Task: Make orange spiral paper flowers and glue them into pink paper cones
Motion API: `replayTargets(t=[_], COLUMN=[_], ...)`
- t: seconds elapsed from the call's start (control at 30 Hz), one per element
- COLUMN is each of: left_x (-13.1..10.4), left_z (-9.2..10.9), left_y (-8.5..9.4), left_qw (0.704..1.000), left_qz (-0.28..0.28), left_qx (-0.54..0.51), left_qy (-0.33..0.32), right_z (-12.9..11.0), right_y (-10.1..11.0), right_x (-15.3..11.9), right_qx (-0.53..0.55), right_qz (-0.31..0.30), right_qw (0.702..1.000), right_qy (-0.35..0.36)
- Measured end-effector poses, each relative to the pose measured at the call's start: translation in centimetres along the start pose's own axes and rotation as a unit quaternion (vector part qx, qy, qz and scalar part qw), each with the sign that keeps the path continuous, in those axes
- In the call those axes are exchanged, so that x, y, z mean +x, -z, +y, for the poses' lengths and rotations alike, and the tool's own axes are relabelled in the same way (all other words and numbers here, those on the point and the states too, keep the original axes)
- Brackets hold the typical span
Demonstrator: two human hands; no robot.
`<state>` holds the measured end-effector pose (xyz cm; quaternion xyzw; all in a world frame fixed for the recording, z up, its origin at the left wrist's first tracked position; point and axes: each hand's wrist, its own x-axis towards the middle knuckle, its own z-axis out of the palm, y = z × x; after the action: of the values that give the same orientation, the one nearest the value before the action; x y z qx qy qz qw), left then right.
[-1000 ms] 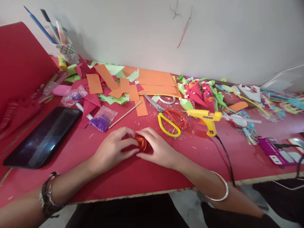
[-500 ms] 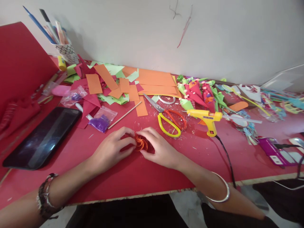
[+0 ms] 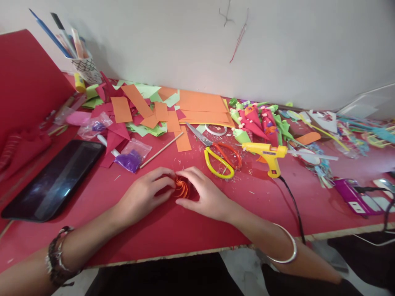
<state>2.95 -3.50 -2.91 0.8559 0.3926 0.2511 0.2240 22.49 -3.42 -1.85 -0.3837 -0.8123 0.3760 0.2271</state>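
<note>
A small orange paper swirl (image 3: 182, 188) with curled strips sits between my two hands over the red table (image 3: 138, 242). The fingertips of my left hand (image 3: 145, 193) pinch its left side. My right hand (image 3: 210, 195) curves round its top and right side, fingertips touching its upper edge and thumb just below it. Beyond my hands lie scissors (image 3: 220, 158) with one yellow and one red handle, and a thin wooden stick (image 3: 162, 150).
A yellow glue gun (image 3: 268, 154) with a black cord lies right of the scissors. Orange paper (image 3: 200, 102), paper scraps and rolled paper cones (image 3: 254, 121) line the wall. A black phone (image 3: 55, 181) lies left, a purple power strip (image 3: 354, 197) right.
My right thumb has shifted slightly left, below the orange swirl. The swirl looks a little turned and its strips bunch more tightly. Both hands stay round it.
</note>
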Motion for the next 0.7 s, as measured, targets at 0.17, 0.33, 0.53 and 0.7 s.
replayTargets(t=[0.17,0.33,0.53,0.7], left_x=[-0.07,-0.10,-0.23,-0.19], left_z=[-0.16,-0.25,-0.15,-0.11], left_y=[0.06,0.11,-0.06,-0.08], left_qw=[1.000,0.999,0.998,0.998], left_qz=[-0.003,-0.022,-0.033,-0.048], left_qx=[-0.016,-0.022,-0.033,-0.032], left_qy=[-0.011,-0.033,-0.041,-0.025], right_z=[0.15,0.18,-0.01,-0.10], right_y=[0.26,0.57,0.51,0.31], right_x=[-0.16,-0.19,-0.13,-0.15], right_qx=[-0.010,-0.041,-0.067,-0.070], right_qz=[-0.021,-0.041,-0.057,-0.052], right_qw=[1.000,0.998,0.996,0.996], right_qy=[0.007,-0.009,0.005,0.007])
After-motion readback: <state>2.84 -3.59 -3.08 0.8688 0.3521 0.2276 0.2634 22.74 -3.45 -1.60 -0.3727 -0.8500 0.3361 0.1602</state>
